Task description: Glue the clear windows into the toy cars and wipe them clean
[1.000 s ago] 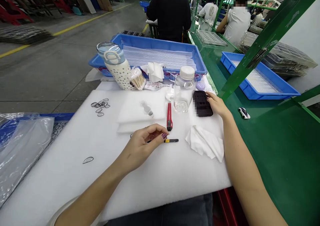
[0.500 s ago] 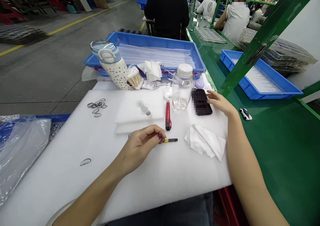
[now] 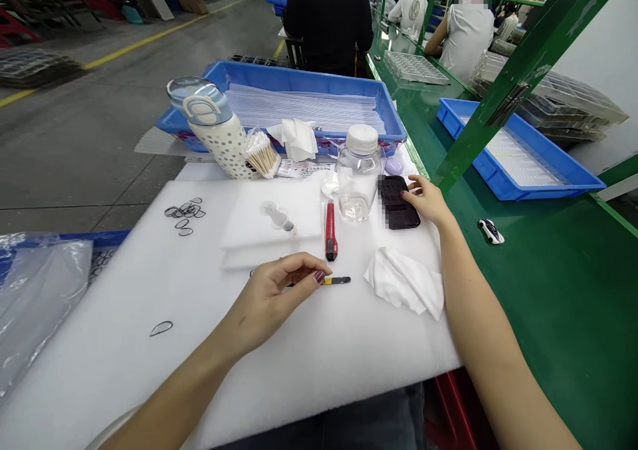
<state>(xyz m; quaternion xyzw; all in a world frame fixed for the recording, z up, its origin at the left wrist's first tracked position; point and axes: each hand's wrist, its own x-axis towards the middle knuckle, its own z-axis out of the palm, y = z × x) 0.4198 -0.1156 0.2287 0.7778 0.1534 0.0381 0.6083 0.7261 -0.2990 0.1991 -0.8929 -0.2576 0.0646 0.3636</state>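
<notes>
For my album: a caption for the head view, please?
The left hand pinches a thin dark tool on white foam; the right hand touches a phone.

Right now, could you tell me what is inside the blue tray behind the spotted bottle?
The blue tray holds a stack of white sheets; a white wipe drapes its front rim. Anything beneath the sheets is covered.

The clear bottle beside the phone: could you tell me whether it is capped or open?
Capped: a white cap sits on the clear bottle, which stands upright.
</notes>
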